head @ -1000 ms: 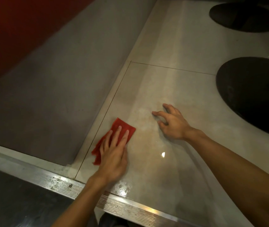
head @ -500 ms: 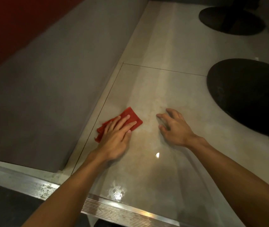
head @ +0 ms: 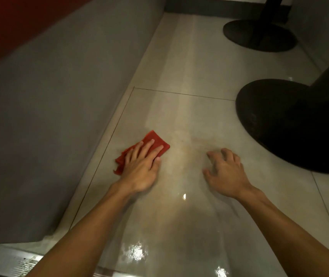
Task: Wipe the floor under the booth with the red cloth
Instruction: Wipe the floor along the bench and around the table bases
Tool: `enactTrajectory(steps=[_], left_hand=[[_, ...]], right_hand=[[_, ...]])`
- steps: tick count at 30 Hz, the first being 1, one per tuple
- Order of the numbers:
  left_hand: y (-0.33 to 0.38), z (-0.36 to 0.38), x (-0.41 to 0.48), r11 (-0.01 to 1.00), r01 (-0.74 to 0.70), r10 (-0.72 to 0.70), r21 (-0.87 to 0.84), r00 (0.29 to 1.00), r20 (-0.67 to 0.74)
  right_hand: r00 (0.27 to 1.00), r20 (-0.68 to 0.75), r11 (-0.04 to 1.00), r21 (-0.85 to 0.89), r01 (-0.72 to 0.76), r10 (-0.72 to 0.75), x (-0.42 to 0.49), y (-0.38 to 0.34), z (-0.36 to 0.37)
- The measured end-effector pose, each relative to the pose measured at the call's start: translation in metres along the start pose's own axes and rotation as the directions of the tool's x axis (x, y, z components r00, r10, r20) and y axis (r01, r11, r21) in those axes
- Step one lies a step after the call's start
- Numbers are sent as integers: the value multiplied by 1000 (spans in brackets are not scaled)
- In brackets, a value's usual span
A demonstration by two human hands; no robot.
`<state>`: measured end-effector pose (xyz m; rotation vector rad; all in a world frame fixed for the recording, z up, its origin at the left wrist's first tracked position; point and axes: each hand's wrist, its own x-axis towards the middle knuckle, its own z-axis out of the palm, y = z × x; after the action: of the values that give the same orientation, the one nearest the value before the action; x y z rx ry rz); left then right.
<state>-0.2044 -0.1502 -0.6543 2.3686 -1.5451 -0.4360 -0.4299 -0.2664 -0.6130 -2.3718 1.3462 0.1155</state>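
The red cloth [head: 155, 141] lies folded flat on the glossy beige floor tile [head: 189, 116], close to the grey base of the booth [head: 59, 108]. My left hand [head: 142, 166] presses down on the cloth with straight fingers, covering its near half. My right hand [head: 224, 172] rests on the bare tile to the right, fingers spread and bent, propped on the fingertips and holding nothing. A faint brownish smear shows on the tile between and beyond the two hands.
Two black round table bases stand on the right, one near [head: 291, 124] and one farther back [head: 259, 35], each with a dark post. A metal threshold strip [head: 25, 262] runs along the bottom left. The red booth seat [head: 9, 23] overhangs at the upper left.
My left hand has pushed the red cloth forward and slightly right along the booth base. My right hand has shifted a little forward on the tile, and the view has moved in under the booth.
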Motion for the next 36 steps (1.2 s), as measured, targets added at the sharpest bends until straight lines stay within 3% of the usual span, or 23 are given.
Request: enactTrajectory(steps=[8, 18, 26, 36], left_hand=[[2, 6, -25, 963, -266, 266, -47, 964, -16], [21, 3, 44, 994, -105, 105, 1, 993, 60], [35, 15, 24, 956, -293, 292, 24, 956, 33], [63, 16, 80, 987, -162, 161, 4, 983, 94]], right_hand=[[999, -18, 1000, -9, -29, 29, -8, 21, 3], [981, -75, 984, -6, -181, 180, -13, 42, -7], [984, 8, 982, -62, -179, 180, -18, 62, 4], [985, -4, 983, -73, -171, 171, -16, 65, 6]])
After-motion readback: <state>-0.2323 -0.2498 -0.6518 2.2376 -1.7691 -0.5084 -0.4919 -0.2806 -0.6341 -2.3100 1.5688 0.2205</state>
